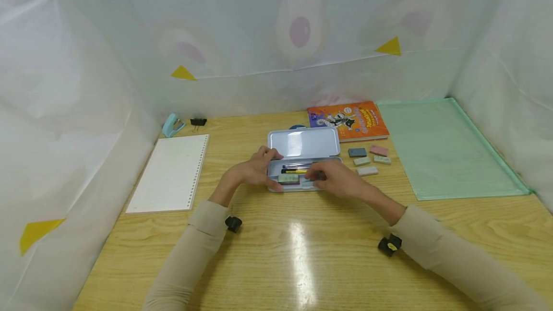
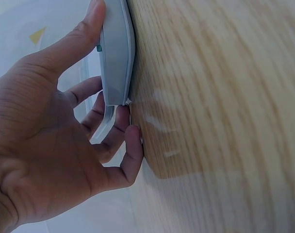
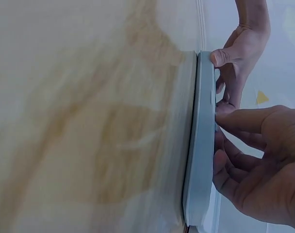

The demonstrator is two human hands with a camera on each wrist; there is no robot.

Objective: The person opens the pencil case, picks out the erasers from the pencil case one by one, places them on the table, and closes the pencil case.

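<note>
A blue-grey metal pencil case (image 1: 302, 144) lies open at the table's middle, lid tipped back. Its tray holds pens (image 1: 295, 167), a green and pink eraser (image 1: 288, 178) and a light blue eraser (image 1: 306, 184). My left hand (image 1: 257, 169) grips the case's left end, thumb on the rim and fingers curled round the end (image 2: 116, 58). My right hand (image 1: 334, 181) is over the tray's right half with curled fingers, thumb tip at the rim (image 3: 201, 145). Whether it pinches anything is hidden. Several loose erasers (image 1: 367, 171) lie just right of the case.
A loose-leaf pad (image 1: 173, 172) lies at the left, with a blue stapler (image 1: 172, 125) and a black binder clip (image 1: 198, 122) behind it. An orange book (image 1: 350, 120) and a green folder (image 1: 445, 148) lie at the back right. White sheeting walls in the wooden table (image 1: 302, 253).
</note>
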